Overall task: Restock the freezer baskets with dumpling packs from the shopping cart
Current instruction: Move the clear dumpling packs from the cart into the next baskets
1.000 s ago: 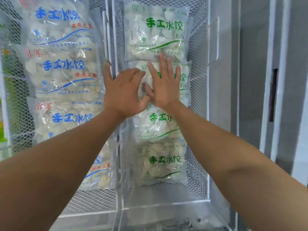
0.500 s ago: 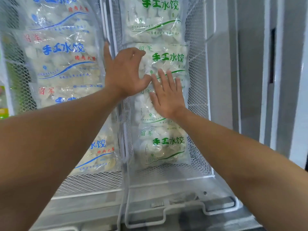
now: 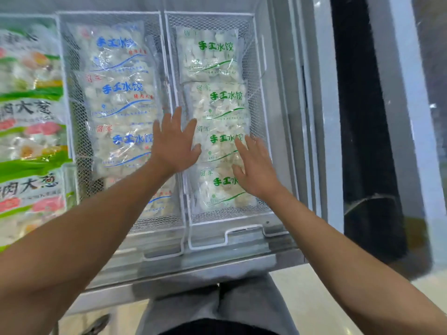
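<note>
Both my hands lie flat and released: left hand [image 3: 173,143] and right hand [image 3: 256,169] on the green-label dumpling packs [image 3: 223,141] filling the right basket [image 3: 260,122]. Stocking looks nearly finished; cart unseen.

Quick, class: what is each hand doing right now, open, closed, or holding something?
Left hand: open, fingers spread, holding nothing.
Right hand: open, over the green-print dumpling packs, holding nothing.

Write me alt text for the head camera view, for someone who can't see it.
Both of a person's open hands, left hand and right hand, hover flat over a row of green-lettered dumpling packs in the right wire basket of a freezer. The neighbouring basket holds blue-lettered packs.
</note>
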